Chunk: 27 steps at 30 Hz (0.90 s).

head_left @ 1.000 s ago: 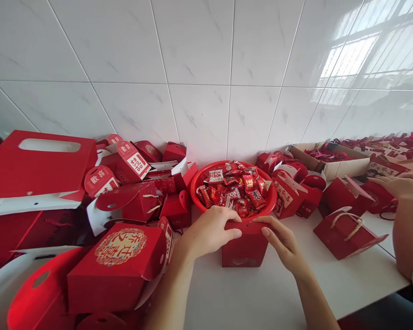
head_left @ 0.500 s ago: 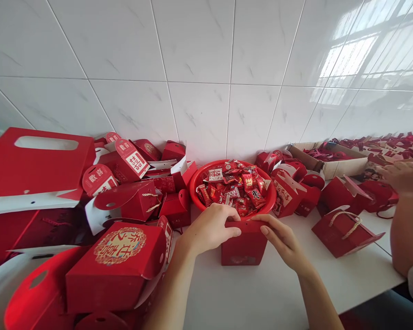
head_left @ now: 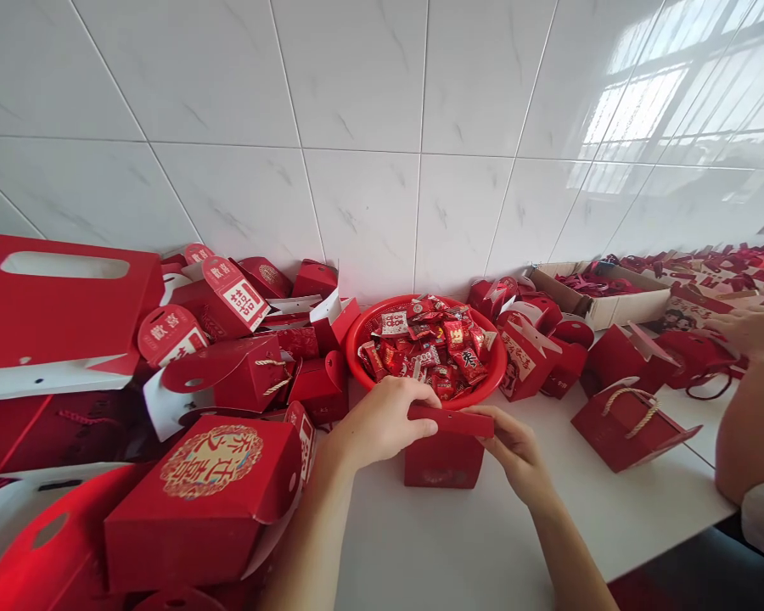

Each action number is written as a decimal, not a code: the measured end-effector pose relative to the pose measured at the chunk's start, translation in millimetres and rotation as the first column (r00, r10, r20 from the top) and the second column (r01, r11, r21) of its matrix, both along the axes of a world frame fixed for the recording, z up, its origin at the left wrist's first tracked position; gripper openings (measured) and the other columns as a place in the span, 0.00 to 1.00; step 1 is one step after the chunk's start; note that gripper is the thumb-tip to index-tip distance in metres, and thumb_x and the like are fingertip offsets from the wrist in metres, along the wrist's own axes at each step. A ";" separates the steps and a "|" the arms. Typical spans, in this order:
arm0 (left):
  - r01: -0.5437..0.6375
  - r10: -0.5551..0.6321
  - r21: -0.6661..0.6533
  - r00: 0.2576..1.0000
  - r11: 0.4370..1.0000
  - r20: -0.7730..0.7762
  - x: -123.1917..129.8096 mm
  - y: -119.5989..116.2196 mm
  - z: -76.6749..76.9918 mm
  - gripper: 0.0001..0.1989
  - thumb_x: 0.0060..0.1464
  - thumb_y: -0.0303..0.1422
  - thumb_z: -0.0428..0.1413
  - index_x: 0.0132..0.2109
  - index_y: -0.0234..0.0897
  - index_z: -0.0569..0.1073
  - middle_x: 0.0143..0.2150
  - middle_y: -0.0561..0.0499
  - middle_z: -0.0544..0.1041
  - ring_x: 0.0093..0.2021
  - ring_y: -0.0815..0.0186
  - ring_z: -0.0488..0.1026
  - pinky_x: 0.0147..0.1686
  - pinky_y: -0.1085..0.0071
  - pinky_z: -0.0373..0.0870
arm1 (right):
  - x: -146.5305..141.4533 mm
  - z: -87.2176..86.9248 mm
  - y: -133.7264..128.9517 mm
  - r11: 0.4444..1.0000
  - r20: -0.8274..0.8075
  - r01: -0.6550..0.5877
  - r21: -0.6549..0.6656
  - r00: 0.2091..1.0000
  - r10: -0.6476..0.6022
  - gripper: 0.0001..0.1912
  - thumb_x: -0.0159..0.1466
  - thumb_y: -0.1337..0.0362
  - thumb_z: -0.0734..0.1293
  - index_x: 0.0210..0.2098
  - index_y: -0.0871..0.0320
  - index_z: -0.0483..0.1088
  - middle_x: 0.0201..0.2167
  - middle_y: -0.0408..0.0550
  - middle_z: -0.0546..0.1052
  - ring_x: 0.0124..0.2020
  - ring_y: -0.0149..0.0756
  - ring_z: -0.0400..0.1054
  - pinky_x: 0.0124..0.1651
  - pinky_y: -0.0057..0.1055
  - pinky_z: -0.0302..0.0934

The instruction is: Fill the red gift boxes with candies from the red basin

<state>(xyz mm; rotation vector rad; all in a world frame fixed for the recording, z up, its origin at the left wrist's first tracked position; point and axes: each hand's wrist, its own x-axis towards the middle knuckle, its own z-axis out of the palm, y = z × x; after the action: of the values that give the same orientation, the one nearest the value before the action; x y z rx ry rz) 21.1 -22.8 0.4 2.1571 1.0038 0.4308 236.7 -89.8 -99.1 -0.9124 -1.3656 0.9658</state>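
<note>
A small red box (head_left: pixel 444 462) stands upright on the white table (head_left: pixel 388 543), in front of a red plastic basket (head_left: pixel 493 386) heaped with wrapped candies (head_left: pixel 449 344). My left hand (head_left: pixel 388 422) pinches the left end of the box's top flap, thumb on its front. At the flap's right end, my right hand (head_left: pixel 514 443) grips it, with the fingers partly hidden behind. The flap is tilted toward me across the top of the box.
Red gift boxes (head_left: pixel 204 501) pile up on the left. More boxes, one with a rope handle (head_left: pixel 630 424), and a cardboard tray (head_left: pixel 637 310) stand at right. Another person's arm (head_left: pixel 755 416) reaches in at the right edge. A tiled wall (head_left: pixel 356 204) rises behind.
The top flap has tipped toward me and shows more of its face. My right hand has gone from fingers laid over the top to gripping the flap's end. The view has shifted slightly.
</note>
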 end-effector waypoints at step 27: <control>0.041 -0.037 0.041 0.995 0.998 -0.087 3.5 5.9 -6.1 0.09 0.56 0.33 0.59 0.41 0.43 0.84 0.42 0.53 0.85 0.43 0.58 0.81 0.45 0.68 0.69 | -3.0 9.9 -8.2 0.955 0.369 0.189 0.231 0.891 -0.265 0.11 0.71 0.61 0.64 0.45 0.56 0.78 0.35 0.46 0.84 0.32 0.33 0.77 0.36 0.25 0.70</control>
<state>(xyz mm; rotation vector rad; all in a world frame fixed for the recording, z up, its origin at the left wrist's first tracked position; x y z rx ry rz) 24.6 -17.0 -5.7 2.2466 1.0064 0.3459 233.7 -98.0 -89.3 -1.1344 -1.6139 0.4721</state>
